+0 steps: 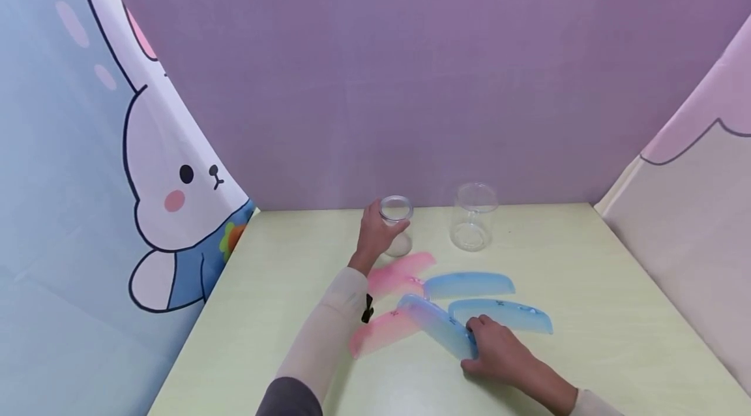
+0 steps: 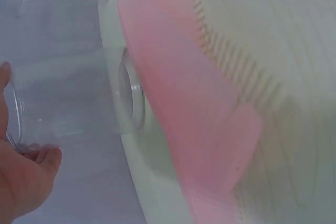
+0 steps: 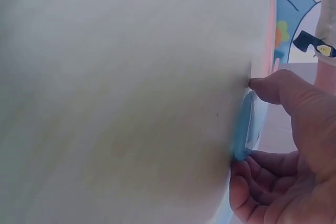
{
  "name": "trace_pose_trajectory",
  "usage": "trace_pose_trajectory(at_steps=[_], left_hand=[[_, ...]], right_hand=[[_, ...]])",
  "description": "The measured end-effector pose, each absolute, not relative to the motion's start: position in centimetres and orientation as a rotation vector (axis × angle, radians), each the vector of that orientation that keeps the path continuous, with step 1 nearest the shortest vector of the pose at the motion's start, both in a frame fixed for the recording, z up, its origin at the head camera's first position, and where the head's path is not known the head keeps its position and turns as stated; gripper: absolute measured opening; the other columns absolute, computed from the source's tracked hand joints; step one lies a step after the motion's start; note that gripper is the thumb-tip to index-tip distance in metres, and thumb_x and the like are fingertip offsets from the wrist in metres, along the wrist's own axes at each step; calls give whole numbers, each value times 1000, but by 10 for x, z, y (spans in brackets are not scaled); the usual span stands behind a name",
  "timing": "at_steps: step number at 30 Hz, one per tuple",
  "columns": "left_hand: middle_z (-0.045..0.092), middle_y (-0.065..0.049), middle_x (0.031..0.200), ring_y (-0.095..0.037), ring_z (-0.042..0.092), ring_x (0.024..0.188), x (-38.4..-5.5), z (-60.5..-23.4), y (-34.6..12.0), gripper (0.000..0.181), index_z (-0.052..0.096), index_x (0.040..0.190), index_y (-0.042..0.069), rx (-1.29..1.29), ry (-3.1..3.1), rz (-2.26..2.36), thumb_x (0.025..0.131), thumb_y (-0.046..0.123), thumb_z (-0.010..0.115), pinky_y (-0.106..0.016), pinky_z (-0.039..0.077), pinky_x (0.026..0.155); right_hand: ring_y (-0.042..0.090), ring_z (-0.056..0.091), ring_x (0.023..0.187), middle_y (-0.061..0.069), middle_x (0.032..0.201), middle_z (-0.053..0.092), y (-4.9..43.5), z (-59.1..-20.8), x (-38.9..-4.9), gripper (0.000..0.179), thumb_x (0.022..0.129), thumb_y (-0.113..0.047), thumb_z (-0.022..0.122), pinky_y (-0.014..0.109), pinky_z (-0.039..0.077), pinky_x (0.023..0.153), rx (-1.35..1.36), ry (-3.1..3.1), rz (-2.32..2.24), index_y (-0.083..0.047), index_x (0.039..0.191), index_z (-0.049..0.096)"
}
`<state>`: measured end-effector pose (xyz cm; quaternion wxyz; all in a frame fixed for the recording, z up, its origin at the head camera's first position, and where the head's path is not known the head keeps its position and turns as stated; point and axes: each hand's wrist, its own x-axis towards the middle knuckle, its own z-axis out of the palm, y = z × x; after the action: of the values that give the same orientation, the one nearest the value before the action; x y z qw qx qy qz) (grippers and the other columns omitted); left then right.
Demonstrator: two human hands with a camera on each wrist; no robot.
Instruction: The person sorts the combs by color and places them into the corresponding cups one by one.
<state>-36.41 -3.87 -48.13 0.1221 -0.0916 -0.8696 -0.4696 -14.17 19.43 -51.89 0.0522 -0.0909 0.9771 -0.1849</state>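
At the back of the table, my left hand (image 1: 374, 235) grips a clear plastic jar (image 1: 401, 243) near its rim, thumb on one side and fingers on the other. The jar (image 2: 68, 100) stands upright beside overlapping pink combs (image 1: 405, 267). My right hand (image 1: 500, 352) holds the near end of a blue comb (image 1: 440, 326) between thumb and fingers. In the right wrist view, that comb's rounded blue end (image 3: 243, 127) shows between the thumb and the curled fingers. The comb's far end overlaps another pink comb (image 1: 378, 334).
A second clear jar (image 1: 471, 233) stands at the back, to the right. Two more blue combs (image 1: 469, 283) lie in the middle, one of them (image 1: 507, 313) just beyond my right hand. A purple backdrop (image 1: 411, 77) rises behind the table (image 1: 587, 285), with printed cloth (image 1: 70, 194) at the left.
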Motion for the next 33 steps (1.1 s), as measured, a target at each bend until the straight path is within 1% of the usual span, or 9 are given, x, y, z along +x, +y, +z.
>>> trace_pose_trajectory(at_steps=[4,13,24,33], left_hand=[[56,-16,135,-32,58,122,-366,-484,-39,82,46,145,5,-262,-2538,-1357,82,41,85,-48,51,104],[56,-17,138,-32,58,123,-364,-488,-41,83,45,146,3,-250,-2526,-1367,82,38,85,-48,50,105],[54,-21,140,-34,57,124,-363,-485,-39,86,44,147,2,-250,-2537,-1369,82,37,85,-48,49,106],[53,-22,142,-36,56,126,-364,-485,-40,86,43,148,2,-269,-2546,-1348,82,38,85,-49,49,107]], right_hand=[[14,50,75,0,87,57,192,-518,-141,52,66,-28,87,36,51,69,-263,2989,-574,-3,107,66],[15,49,73,-1,85,55,191,-516,-141,49,65,-25,86,34,49,67,-245,2990,-574,-4,105,67],[14,48,73,-1,85,55,195,-511,-142,52,64,-26,86,33,48,66,-225,2971,-541,-4,107,68],[12,52,76,-2,89,58,202,-498,-150,51,65,-28,85,34,51,67,-358,3075,-509,-5,107,68]])
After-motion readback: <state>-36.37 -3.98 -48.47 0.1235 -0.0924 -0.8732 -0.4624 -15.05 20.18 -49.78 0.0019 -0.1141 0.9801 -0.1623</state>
